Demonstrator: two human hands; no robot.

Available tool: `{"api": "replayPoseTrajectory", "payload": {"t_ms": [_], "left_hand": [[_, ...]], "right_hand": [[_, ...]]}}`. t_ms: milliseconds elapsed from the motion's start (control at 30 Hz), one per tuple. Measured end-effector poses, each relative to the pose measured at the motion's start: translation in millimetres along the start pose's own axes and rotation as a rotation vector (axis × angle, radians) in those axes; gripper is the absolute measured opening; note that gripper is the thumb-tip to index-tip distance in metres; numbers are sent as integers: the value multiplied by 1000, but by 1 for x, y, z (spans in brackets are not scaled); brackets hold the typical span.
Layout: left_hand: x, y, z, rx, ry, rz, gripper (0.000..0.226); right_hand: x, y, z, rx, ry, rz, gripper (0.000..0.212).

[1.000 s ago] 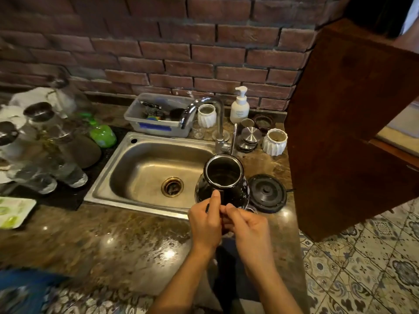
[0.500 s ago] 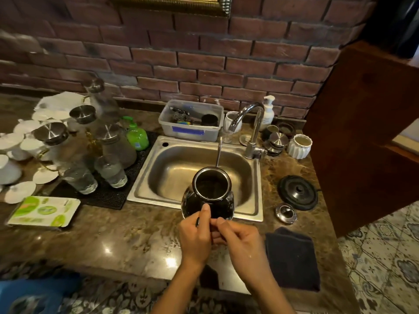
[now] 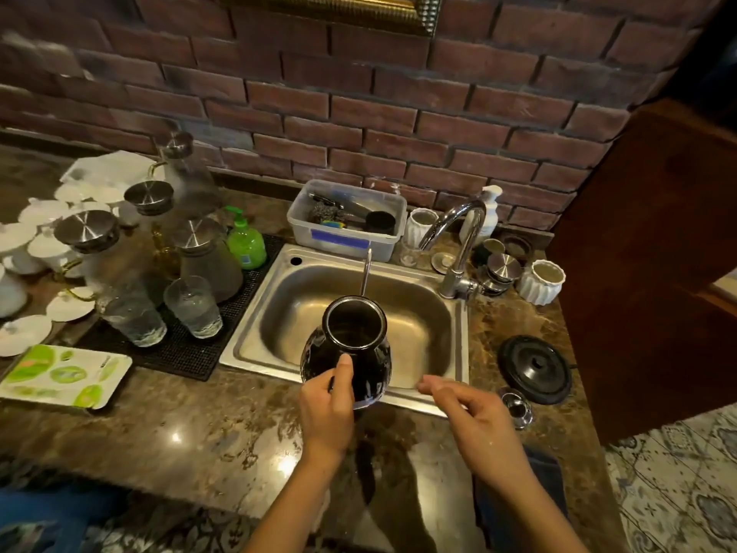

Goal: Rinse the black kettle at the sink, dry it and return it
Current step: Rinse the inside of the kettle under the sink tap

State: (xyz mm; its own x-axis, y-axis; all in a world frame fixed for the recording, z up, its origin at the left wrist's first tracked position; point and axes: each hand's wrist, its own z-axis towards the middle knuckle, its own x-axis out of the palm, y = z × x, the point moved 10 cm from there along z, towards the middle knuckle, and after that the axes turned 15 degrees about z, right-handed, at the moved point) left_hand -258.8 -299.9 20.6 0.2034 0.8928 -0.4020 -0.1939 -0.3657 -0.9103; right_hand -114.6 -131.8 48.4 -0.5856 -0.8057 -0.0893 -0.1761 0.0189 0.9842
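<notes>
Kettle (image 3: 346, 345), black, lidless, mouth up, slim spout (image 3: 365, 273) pointing away toward the brick wall; held above the near edge of the steel sink (image 3: 414, 313). Left hand (image 3: 328, 409): fingers wrapped round the kettle's handle at its near side, thumb up against the body. Right hand (image 3: 478, 417): free, just right of the kettle and not touching it, fingers loosely curled and holding nothing, over the sink's near rim.

Faucet (image 3: 458, 241): chrome, at the sink's far right corner. Kettle base (image 3: 535, 370): black, round, on the brown stone surface (image 3: 179, 425) right of the sink. Lid (image 3: 517, 405): small, shiny metal, just in front of the base. Dark cloth (image 3: 546, 488): on the surface near the right forearm, partly hidden.

Plastic tub (image 3: 343, 237): clear, behind the sink, holding scrubbers. Green soap bottle (image 3: 245, 243): left of the sink, on a black mat (image 3: 191, 353) with glass carafes and two tumblers. White pump bottle (image 3: 487, 211): behind the faucet.
</notes>
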Motion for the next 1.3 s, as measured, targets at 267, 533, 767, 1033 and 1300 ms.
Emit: {"api": "replayPoseTrajectory", "payload": {"t_ms": [267,533,767,1033,1300], "left_hand": [[48,4,42,-73,-32,-4,61],[89,24,76,-112,5,7,59],[106,36,94,-144,38,-15,59],[125,31,107,-122,96,-45,61],[149,23,121,-67,168,-72,57]], "right_hand": [[-83,-31,110,20,-6,-230,22],[-144,-89,219,199,-180,-221,58],[-151,-100,278,275,-233,-260,69],[-150,-111,303,225,-281,-434,44],[-165,-138,312,226,-273,-251,47]]}}
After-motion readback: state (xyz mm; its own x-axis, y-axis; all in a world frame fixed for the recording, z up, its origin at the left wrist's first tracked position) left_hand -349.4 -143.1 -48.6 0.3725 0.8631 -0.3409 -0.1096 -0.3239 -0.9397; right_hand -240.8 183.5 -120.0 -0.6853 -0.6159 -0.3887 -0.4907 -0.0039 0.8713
